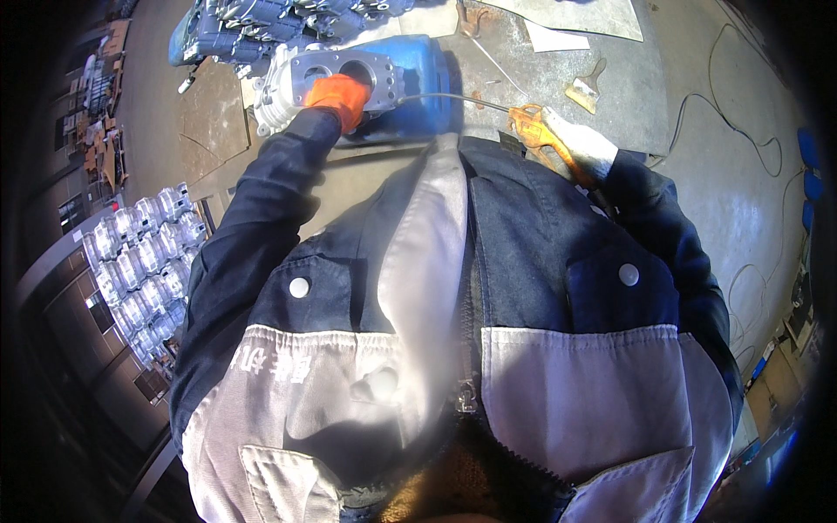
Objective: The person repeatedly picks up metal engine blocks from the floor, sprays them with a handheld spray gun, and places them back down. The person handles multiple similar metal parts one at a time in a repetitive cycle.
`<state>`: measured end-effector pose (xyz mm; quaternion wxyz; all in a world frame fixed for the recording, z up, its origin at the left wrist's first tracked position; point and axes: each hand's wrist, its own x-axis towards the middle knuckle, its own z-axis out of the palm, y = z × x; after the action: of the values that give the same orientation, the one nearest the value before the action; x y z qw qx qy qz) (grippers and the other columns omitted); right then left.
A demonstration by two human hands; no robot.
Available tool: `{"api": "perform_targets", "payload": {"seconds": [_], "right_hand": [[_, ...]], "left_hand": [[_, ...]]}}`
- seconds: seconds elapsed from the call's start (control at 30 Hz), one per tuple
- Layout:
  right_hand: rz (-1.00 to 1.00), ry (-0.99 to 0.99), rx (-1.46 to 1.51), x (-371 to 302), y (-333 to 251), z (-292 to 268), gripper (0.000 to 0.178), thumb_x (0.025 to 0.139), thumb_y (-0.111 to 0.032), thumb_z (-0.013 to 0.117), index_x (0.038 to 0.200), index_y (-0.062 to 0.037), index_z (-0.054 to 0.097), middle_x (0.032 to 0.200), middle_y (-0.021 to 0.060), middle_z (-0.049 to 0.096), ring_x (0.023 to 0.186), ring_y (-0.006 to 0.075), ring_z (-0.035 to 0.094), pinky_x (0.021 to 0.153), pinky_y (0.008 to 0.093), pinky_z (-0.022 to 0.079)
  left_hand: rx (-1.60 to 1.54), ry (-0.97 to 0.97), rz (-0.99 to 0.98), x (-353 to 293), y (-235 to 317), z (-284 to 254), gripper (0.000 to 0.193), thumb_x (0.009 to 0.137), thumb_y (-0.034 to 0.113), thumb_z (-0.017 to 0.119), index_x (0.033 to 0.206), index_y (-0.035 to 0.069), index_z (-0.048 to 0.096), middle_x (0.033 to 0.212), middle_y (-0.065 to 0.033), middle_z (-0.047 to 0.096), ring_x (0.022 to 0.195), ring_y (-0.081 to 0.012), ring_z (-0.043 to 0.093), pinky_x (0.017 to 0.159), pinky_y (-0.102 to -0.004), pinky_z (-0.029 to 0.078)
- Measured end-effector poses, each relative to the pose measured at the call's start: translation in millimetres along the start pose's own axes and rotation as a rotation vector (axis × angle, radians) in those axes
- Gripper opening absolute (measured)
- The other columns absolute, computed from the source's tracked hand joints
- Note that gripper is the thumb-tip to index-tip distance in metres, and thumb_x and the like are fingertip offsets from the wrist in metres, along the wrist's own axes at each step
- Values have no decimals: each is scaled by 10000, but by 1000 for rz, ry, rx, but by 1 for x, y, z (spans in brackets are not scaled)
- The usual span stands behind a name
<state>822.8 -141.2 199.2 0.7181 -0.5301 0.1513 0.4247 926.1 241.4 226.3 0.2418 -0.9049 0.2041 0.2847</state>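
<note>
Near the top of the view, my left hand (338,100), in an orange glove, rests with curled fingers on a silver metal casting (384,77) that has large round bores. The casting lies on or against a blue plastic container (418,65); its underside is hidden. Farther right, my right hand (545,132), in a worn orange and white glove, is closed around the dark end of a thin metal rod tool (466,99). The rod stretches left, its tip at the casting's right edge. Whether it touches cannot be made out, and the handle is mostly hidden by the glove.
Several grey castings (261,26) are piled behind at the upper left. On the metal tabletop (628,109) lie a paintbrush (586,87), a white sheet (556,38) and another thin-shafted tool (497,57). More castings (144,261) stand at the left. A cable (711,98) curls over the right-hand floor.
</note>
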Motion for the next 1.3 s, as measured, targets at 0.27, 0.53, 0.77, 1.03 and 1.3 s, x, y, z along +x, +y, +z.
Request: {"api": "perform_targets", "payload": {"seconds": [0.27,0.53,0.77,1.03,1.3], "right_hand": [[-337,-3,-146,-4,0,7,484,998,-404,407,1238,-13,559,1145,93,625,992,139,574,872,237,438],[-58,117,142,3,-7,14,495,972,-451,450,1211,-37,581,1068,59,642,874,113,592,740,227,476],[-17,109,-59,8,-18,14,437,1017,-311,378,1332,-18,453,1303,101,530,1140,143,542,975,234,430],[-59,42,175,29,-10,12,465,974,-435,441,1231,-61,549,1055,50,620,852,125,593,714,252,485],[-118,32,374,27,-18,16,463,984,-398,439,1275,-45,513,1094,83,636,886,148,638,731,259,545]], "left_hand": [[0,40,59,-7,-5,0,279,719,177,667,991,121,636,913,-170,657,892,-366,640,739,-457,518],[10,1,33,-8,-2,-7,271,740,165,681,1010,132,678,1028,-148,657,976,-357,631,811,-430,523],[-5,49,63,-8,-6,0,268,728,175,657,991,128,643,915,-169,656,889,-370,639,747,-449,515],[4,52,80,-8,-8,-3,259,725,184,660,977,127,643,906,-169,658,888,-371,639,738,-454,514],[-1,71,79,-8,-9,-2,261,720,181,662,975,129,647,904,-165,660,887,-367,639,739,-453,515]]}}
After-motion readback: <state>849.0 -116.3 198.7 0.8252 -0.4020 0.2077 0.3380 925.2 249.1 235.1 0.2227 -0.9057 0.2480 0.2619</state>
